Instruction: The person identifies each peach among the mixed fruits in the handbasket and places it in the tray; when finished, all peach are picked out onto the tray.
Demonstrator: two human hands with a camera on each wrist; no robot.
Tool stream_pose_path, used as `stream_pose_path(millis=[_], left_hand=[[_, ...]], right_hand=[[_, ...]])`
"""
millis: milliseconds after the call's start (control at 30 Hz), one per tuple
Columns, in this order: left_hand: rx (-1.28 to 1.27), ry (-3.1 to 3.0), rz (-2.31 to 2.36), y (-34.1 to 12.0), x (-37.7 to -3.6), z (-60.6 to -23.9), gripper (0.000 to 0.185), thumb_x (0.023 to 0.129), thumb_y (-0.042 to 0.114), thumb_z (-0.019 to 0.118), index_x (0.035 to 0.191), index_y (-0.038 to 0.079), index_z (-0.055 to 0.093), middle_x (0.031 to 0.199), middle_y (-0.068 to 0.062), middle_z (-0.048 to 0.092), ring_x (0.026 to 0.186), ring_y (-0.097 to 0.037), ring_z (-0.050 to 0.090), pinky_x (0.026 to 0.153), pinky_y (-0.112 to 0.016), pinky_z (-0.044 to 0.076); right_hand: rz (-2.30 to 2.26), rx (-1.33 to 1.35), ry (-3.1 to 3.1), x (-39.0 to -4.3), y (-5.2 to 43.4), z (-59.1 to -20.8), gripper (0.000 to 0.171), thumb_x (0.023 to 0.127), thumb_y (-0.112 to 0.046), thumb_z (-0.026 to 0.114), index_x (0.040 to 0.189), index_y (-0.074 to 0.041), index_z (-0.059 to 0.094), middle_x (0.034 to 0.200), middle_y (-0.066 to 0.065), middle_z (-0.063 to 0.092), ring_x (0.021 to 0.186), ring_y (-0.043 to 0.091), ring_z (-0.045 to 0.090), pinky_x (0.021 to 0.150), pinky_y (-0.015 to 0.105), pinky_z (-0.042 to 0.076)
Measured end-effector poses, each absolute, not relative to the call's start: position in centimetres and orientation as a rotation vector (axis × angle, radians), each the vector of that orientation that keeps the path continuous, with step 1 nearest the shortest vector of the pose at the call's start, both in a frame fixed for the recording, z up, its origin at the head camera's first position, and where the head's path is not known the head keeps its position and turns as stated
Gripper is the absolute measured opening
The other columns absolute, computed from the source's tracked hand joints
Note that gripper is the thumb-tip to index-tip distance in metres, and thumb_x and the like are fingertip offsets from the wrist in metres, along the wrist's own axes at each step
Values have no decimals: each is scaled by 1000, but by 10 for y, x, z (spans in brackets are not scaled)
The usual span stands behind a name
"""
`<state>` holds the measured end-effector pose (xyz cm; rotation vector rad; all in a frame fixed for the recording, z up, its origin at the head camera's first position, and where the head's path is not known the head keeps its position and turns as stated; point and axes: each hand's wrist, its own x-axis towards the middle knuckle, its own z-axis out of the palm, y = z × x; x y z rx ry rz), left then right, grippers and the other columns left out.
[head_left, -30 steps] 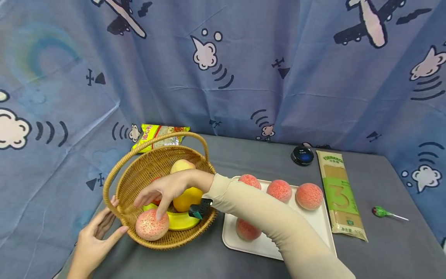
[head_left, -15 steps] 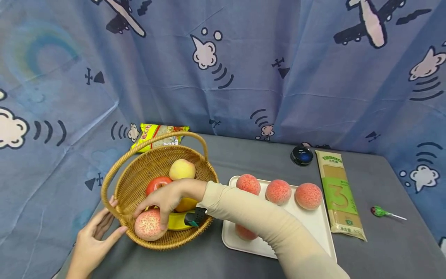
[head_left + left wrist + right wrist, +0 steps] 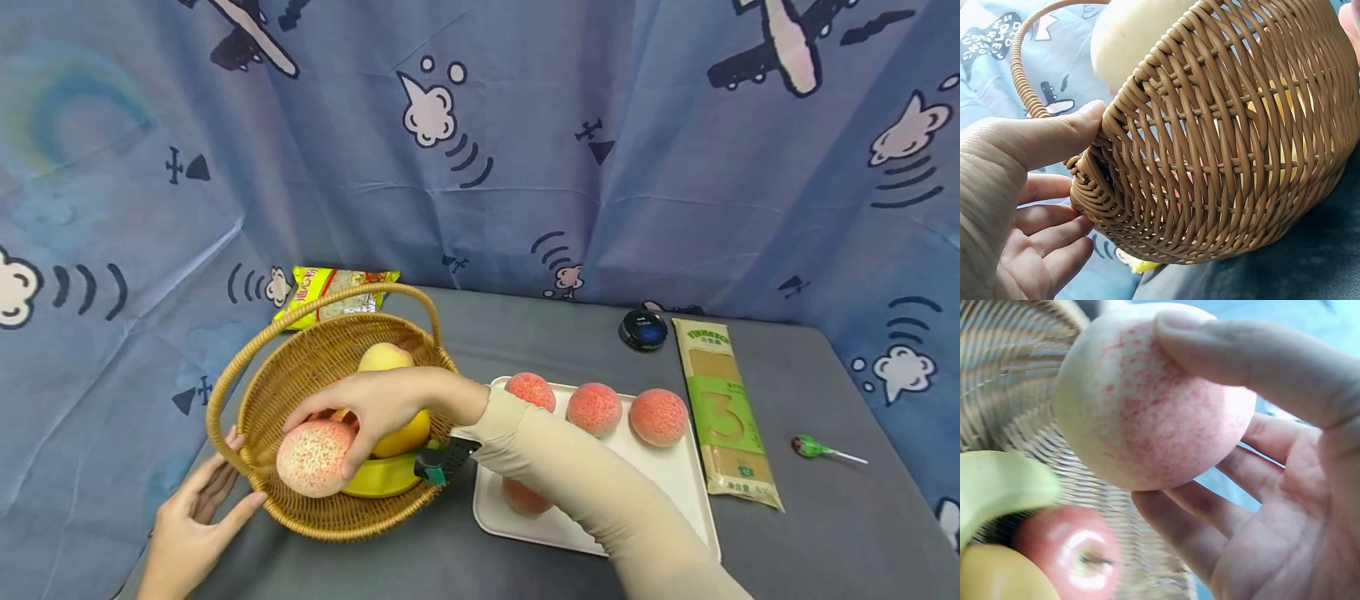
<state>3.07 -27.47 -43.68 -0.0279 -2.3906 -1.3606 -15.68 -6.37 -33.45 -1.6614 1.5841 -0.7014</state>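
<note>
My right hand (image 3: 382, 404) grips a pale peach (image 3: 313, 460) with pink speckles, thumb on one side and fingers on the other. It is above the near left part of a wicker basket (image 3: 285, 392). Inside the basket lie a banana (image 3: 384, 477), an orange-yellow round fruit (image 3: 408, 435), a yellowish peach-like fruit (image 3: 384, 356) and a red apple (image 3: 1069, 553), which my right hand mostly hides in the head view. At the basket's left rim, near the handle's foot, my left hand (image 3: 191, 521) holds the wicker between thumb and fingers.
Right of the basket, a white tray (image 3: 660, 492) bears several pink peaches (image 3: 594, 409), partly covered by my right sleeve. Beyond lie a round dark tin (image 3: 643, 331), a noodle packet (image 3: 723, 412) and a lollipop (image 3: 808, 447). A yellow bag (image 3: 307, 287) sits behind the basket.
My right hand has closed round the speckled peach and lifted it a little off the basket's near side. My left hand keeps its hold on the rim. The head view has shifted slightly.
</note>
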Motion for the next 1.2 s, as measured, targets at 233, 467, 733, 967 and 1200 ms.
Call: stream_pose_path(millis=[233, 467, 733, 967, 1200], left_hand=[[16, -2395, -1360, -272, 31, -434, 72, 74, -18, 69, 139, -2, 44, 149, -3, 41, 130, 3, 42, 100, -8, 45], [83, -2424, -1354, -273, 37, -433, 73, 75, -18, 69, 141, -2, 42, 150, -4, 40, 130, 4, 41, 102, -9, 44], [76, -2431, -1400, -273, 36, -434, 73, 76, -17, 68, 142, -3, 40, 151, -7, 37, 131, 4, 41, 103, -10, 43], [75, -2451, -1357, -273, 35, -431, 72, 77, -17, 68, 142, -4, 39, 151, -7, 37, 129, 6, 42, 101, -7, 43], [67, -2463, -1365, -272, 33, -431, 72, 77, -17, 68, 142, -3, 39, 151, -9, 36, 130, 5, 41, 101, -7, 43]], right_hand=[[-1005, -1610, 1743, -163, 8, -316, 74, 76, -19, 82, 139, -7, 45, 135, 5, 50, 118, 6, 47, 103, 19, 49], [-1314, -1452, 1841, -158, 90, -326, 75, 75, -10, 82, 140, -8, 45, 139, 4, 49, 123, 16, 49, 104, 32, 52], [-1565, -1106, 2007, -123, 184, -369, 76, 75, 5, 76, 142, -5, 41, 140, 8, 47, 126, 15, 48, 100, 28, 54], [-1608, -858, 2215, -90, 234, -411, 76, 77, 5, 75, 143, -7, 40, 142, -1, 45, 124, 5, 49, 100, 16, 49], [-1662, -662, 2207, -65, 255, -447, 71, 80, 4, 72, 142, -1, 39, 138, -10, 47, 121, -2, 49, 96, 11, 48]])
